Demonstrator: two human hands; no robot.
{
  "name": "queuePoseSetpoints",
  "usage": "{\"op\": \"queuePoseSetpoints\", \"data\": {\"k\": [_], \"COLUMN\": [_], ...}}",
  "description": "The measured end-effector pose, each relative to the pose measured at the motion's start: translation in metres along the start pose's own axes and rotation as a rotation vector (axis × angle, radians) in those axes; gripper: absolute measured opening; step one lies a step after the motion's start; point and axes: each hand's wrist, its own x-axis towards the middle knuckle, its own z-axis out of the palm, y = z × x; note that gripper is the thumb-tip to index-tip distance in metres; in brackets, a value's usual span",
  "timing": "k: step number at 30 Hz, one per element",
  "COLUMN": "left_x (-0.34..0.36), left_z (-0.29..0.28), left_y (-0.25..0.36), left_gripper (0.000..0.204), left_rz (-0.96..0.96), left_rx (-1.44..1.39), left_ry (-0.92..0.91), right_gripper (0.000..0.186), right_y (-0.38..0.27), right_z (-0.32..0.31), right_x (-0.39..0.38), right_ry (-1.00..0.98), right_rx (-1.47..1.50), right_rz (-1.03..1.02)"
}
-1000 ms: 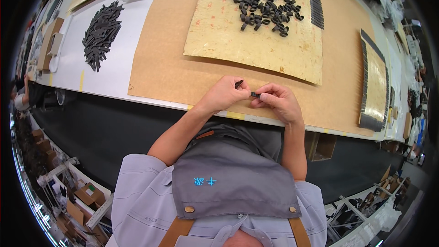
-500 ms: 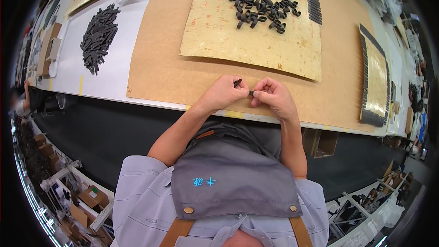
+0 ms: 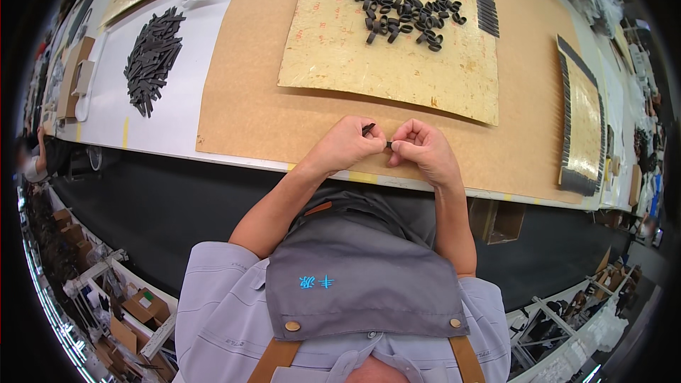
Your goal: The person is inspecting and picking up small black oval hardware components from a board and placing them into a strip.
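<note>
Close together over the table's front edge, my two hands pinch a small black strip (image 3: pixel 389 145) between them. My left hand (image 3: pixel 352 143) is closed on one end, and a dark tip of black strip also pokes out above its fingers. The thumb and fingertips of my right hand (image 3: pixel 424 150) press on the other end, hiding most of it. Beyond my hands lies a yellowish board (image 3: pixel 340 71) bearing a heap of black loops (image 3: pixel 404 3). Flat black strips (image 3: pixel 486 7) line its right edge in a row.
A pile of black strips (image 3: pixel 154 57) lies on the white tabletop at left. Brown sheeting (image 3: pixel 241 99) covers the middle. At right is another board (image 3: pixel 583 120) edged with black strips. Cardboard pieces (image 3: pixel 74 78) stand far left, and an open box (image 3: pixel 505 221) sits below the table.
</note>
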Motion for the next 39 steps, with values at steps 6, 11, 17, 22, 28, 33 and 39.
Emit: {"op": "queuePoseSetpoints", "data": {"k": [6,11,17,22,28,33,39], "left_x": [0.000,-0.002,-0.004,-0.003,-0.006,-0.007,-0.009], "left_z": [-0.002,0.000,0.001,0.002,0.001,0.001,0.001], "left_y": [-0.003,0.000,-0.001,0.000,0.003,0.006,0.001], "left_gripper": [0.011,0.009,0.008,0.008,0.007,0.010,0.009], "left_rz": [0.021,0.030,0.043,0.057,0.062,0.057,0.126], "left_rx": [-0.002,0.016,-0.002,-0.013,-0.011,0.017,-0.104], "left_ry": [-0.006,-0.002,-0.008,-0.013,-0.027,-0.030,-0.066], "right_gripper": [0.010,0.009,0.013,0.016,0.019,0.020,0.024], "right_y": [0.001,0.001,0.002,-0.012,-0.011,-0.015,0.001], "right_z": [0.002,0.005,0.006,-0.009,-0.014,0.000,-0.001], "right_x": [0.001,0.001,0.003,-0.003,-0.009,-0.010,-0.005], "right_ry": [0.000,0.013,0.005,-0.021,-0.185,-0.149,-0.050], "right_rx": [-0.012,-0.035,0.010,-0.057,-0.246,-0.334,-0.380], "right_rz": [0.001,-0.006,0.001,0.102,0.087,0.117,-0.125]}}
